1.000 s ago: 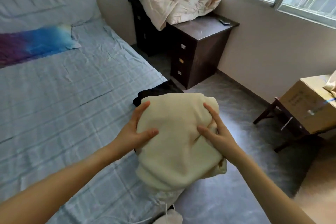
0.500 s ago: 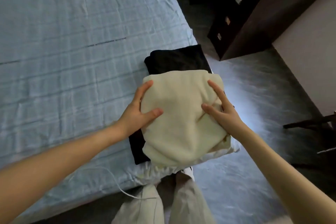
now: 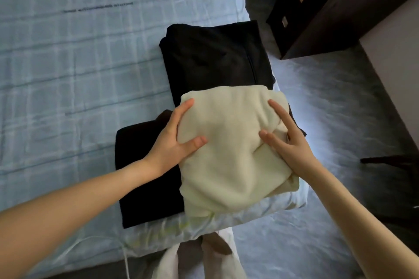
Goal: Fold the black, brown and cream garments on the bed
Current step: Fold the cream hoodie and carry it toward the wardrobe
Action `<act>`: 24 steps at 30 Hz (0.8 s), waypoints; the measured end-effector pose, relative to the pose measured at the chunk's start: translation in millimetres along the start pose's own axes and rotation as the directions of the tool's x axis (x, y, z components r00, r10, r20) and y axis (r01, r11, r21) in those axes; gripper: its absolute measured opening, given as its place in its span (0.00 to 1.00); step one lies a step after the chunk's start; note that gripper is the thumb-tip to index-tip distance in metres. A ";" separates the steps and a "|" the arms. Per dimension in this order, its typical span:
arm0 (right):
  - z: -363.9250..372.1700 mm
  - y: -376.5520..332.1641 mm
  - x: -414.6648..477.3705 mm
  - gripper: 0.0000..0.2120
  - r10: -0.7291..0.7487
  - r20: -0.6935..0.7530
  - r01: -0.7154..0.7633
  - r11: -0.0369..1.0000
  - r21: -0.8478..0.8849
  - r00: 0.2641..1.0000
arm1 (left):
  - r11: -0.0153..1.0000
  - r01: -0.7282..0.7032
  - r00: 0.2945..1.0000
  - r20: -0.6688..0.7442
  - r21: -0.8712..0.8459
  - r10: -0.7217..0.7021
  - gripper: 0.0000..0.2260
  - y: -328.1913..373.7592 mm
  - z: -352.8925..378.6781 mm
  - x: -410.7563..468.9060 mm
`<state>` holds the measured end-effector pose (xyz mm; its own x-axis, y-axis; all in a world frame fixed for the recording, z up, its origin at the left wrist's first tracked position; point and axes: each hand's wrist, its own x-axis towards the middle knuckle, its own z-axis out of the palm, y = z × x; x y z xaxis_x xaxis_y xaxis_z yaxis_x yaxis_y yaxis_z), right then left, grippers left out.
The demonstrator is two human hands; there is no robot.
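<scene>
Head view is showing left hand [image 3: 174, 142] and right hand [image 3: 286, 142] pressing straight, spread fingers on the folded cream garment [image 3: 231, 165] over the black garment [image 3: 215, 63]; even, flat pressure is likely serving its folds best.

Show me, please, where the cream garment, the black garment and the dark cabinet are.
cream garment [image 3: 229, 161], head view, middle of its folded top.
black garment [image 3: 215, 61], head view, bare face beyond the cream one.
dark cabinet [image 3: 292, 9], head view, drawer front.
</scene>
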<state>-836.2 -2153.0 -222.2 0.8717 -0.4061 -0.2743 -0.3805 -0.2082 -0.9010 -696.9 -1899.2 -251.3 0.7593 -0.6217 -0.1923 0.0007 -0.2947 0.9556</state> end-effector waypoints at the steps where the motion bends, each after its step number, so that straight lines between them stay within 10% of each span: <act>1: 1.3 4.3 4.3 0.29 -0.018 -0.007 0.018 1.000 -0.008 1.000 | 1.000 -0.010 1.000 -0.009 0.004 0.010 0.36 -5.7 0.0 3.9; 19: 6.7 31.6 30.4 0.31 -0.041 -0.052 0.029 0.976 -0.217 0.998 | 0.957 -0.022 0.998 0.065 0.290 0.004 0.40 -23.6 4.2 38.1; 24: 13.4 -1.8 28.8 0.31 -0.248 -0.260 -0.037 0.652 -0.757 0.933 | 0.493 -0.262 0.932 0.086 0.830 0.352 0.37 7.4 -3.6 45.9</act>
<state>-806.3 -2152.4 -233.0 0.8276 -0.5587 0.0550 -0.5146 -0.7941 -0.3233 -659.6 -1927.3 -252.2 0.6521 -0.7454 0.1384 -0.7389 -0.5841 0.3358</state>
